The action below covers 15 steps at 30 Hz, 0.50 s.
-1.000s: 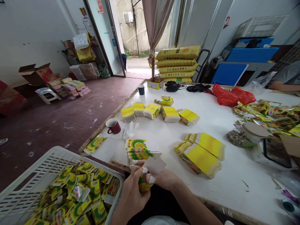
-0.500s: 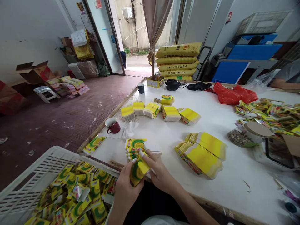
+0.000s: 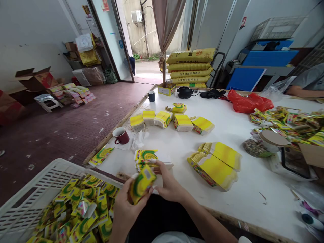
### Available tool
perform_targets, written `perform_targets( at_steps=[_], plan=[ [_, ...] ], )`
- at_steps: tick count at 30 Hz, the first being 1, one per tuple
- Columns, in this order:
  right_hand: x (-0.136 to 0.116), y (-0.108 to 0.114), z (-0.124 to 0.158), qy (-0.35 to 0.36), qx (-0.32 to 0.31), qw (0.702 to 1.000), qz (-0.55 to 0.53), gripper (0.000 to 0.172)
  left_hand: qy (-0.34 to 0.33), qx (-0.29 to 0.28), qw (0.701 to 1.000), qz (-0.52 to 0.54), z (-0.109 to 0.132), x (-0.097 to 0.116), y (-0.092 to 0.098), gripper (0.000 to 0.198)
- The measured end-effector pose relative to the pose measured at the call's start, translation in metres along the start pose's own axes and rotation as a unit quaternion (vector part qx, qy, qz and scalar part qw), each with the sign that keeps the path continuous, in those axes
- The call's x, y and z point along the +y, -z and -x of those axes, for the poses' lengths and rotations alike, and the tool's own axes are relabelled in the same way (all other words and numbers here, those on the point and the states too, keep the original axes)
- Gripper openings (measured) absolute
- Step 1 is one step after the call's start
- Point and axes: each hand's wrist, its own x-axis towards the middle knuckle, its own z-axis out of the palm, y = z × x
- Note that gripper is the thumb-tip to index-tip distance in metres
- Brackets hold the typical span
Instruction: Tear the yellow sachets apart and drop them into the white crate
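Note:
My left hand (image 3: 126, 209) grips a yellow and green packet (image 3: 140, 184) just in front of the near table edge, held up and tilted. My right hand (image 3: 168, 184) is curled beside it, its fingertips pinching the packet's right end and reaching over a small stack of the same packets (image 3: 145, 158) on the white table (image 3: 240, 199). A white slotted crate (image 3: 37, 192) full of loose packets (image 3: 83, 212) stands at my lower left.
Fanned yellow packet piles (image 3: 215, 163) lie to the right, and bundled stacks (image 3: 164, 118) farther back. A red mug (image 3: 120, 135), a dark cup (image 3: 151, 96), a red plastic bag (image 3: 249, 103), a lidded jar (image 3: 265, 143) and loose packets (image 3: 288, 123) are on the table. Another person's arm (image 3: 303, 89) is at the far right.
Both hands rose from below the table edge with the packet. The left hand then carried it left, away from the stack; the right hand's fingers followed it.

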Motion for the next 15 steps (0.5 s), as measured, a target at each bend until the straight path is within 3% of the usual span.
perform_targets(
  at_steps=[3,4,6,9,10,12,15],
  plan=[
    [0.017,0.004,-0.016,-0.038,0.084,0.989,0.118,0.043,0.053,0.216,0.965,0.142,0.004,-0.034,0.028,0.043],
    [0.022,0.006,-0.022,-0.06,0.099,0.977,0.179,0.035,0.061,0.227,0.952,0.194,0.005,-0.044,0.036,0.04],
    [0.03,0.009,-0.032,-0.105,0.089,0.948,0.286,0.03,0.116,0.199,0.932,0.279,0.007,-0.059,0.043,0.051],
    [0.038,0.008,-0.039,-0.142,0.044,0.925,0.35,0.025,0.226,0.189,0.91,0.29,0.006,-0.061,0.023,0.048],
    [0.04,0.007,-0.039,-0.142,0.037,0.924,0.353,0.024,0.22,0.183,0.921,0.263,0.002,-0.057,0.011,0.046],
    [0.042,0.007,-0.039,-0.14,0.028,0.923,0.358,0.022,0.139,0.166,0.959,0.181,-0.01,-0.049,-0.013,0.056],
    [0.043,0.009,-0.04,-0.144,0.021,0.918,0.368,0.022,-0.002,0.052,0.998,0.042,-0.032,-0.045,-0.04,0.053]
  ],
)
